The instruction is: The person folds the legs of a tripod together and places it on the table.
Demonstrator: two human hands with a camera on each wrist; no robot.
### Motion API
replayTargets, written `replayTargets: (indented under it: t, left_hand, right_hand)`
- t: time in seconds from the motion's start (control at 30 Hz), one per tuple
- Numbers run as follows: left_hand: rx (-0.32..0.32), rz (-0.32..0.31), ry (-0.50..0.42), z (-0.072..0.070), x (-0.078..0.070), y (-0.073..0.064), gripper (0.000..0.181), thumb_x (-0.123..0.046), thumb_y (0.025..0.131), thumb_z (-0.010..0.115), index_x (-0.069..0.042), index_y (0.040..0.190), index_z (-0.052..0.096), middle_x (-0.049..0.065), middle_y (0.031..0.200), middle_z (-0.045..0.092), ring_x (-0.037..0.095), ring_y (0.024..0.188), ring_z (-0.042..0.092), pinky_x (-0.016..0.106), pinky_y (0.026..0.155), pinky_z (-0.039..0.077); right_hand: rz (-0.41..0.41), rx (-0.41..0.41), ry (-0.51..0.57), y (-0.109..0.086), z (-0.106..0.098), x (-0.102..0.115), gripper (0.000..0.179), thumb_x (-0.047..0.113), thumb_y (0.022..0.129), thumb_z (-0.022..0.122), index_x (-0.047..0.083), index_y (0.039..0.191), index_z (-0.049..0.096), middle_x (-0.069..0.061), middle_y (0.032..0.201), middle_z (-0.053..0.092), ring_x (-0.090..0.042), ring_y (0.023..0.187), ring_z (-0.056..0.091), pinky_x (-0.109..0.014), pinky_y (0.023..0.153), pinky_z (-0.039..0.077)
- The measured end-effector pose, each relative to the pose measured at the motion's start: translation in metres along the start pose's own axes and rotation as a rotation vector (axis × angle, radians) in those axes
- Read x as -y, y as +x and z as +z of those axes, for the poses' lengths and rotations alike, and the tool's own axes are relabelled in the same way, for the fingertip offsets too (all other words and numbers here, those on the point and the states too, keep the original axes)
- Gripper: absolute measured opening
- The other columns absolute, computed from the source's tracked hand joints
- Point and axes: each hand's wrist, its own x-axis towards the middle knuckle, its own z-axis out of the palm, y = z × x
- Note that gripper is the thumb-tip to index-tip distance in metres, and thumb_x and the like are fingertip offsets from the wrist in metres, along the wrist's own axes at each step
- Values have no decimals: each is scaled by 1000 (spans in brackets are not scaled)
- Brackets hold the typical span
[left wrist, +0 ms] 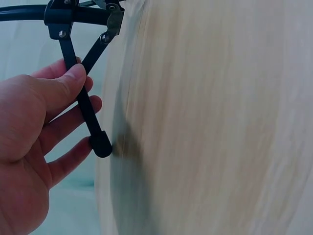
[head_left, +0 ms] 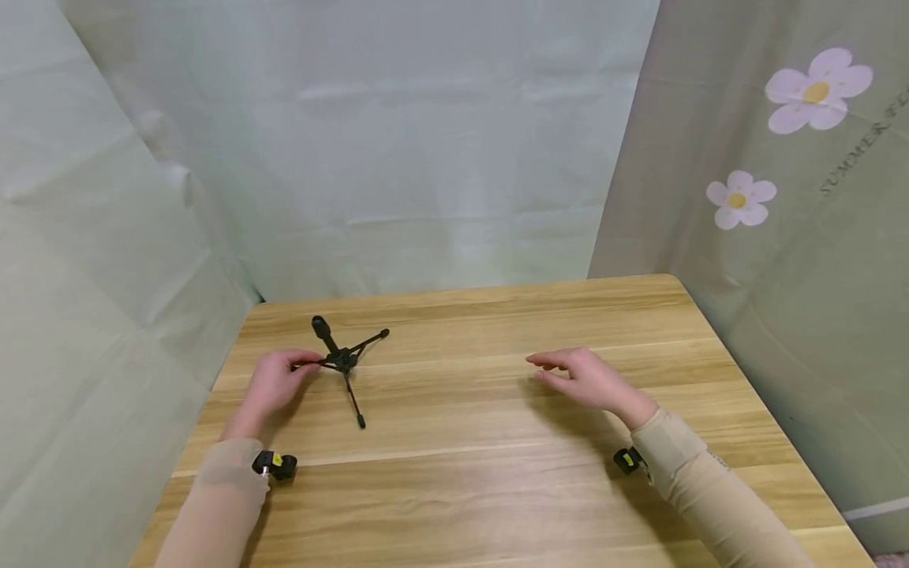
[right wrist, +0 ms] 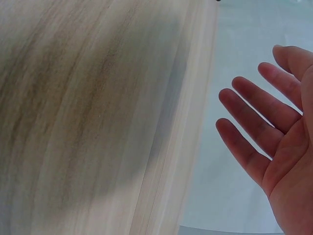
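A small black tripod stand (head_left: 344, 359) is at the left of the wooden table, its legs spread and its short post leaning toward the back left in the head view. My left hand (head_left: 275, 380) pinches one of its legs between thumb and fingers. Close up in the left wrist view, the thumb lies over the leg (left wrist: 88, 110), with a rubber foot (left wrist: 100, 144) below the fingers and a hinged brace above. Over the right half of the table, my right hand (head_left: 585, 379) hovers with relaxed fingers (right wrist: 249, 117) and holds nothing.
The wooden table (head_left: 454, 489) has its far edge against a pale hanging cloth (head_left: 426, 158). A flower-printed cloth (head_left: 682, 134) hangs along the right side. Small black cameras (head_left: 275, 464) are strapped at both wrists.
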Motion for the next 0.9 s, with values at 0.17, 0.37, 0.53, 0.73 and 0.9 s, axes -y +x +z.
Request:
replayTargets:
  t: [0.17,0.37,0.53,0.73,0.9]
  left_hand:
    - [10,35,-1,11,-11,6,14,0,98,75,-2,109,82,19,112,78,44,108,72,60,98,52]
    - [36,83,-11,28,-28,13,14,0,97,77,-5,108,83,16,111,79,41,107,73,59,96,54]
    - [74,120,-32,42,-44,18,15,0,97,77,-6,109,84,14,111,79,38,107,74,57,96,56]
    - [109,153,-81,59,-66,23,16,-1,96,78,-8,110,84,12,110,80,35,105,75,55,95,57]
    - [120,140,-94,69,-81,23,16,-3,96,79,-9,109,85,10,110,80,32,104,75,53,92,58]
  right_hand:
    - [3,3,1,-1,-1,-2,40,31,110,65,8,142,69,-10,130,75,-24,116,72,-49,94,57]
    - [7,-7,-4,-2,-2,-4,36,21,108,67,6,140,70,-11,129,75,-22,114,73,-49,94,57]
    - [14,-14,-8,-4,-2,-6,35,18,107,68,5,139,71,-11,129,75,-21,113,72,-48,94,58]
    - [22,-22,-12,-5,-4,-6,34,19,107,69,5,138,72,-10,127,76,-18,111,73,-46,92,58]
    - [30,-15,-9,-6,-4,-7,34,21,108,68,6,138,72,-9,126,77,-16,110,72,-44,90,58]
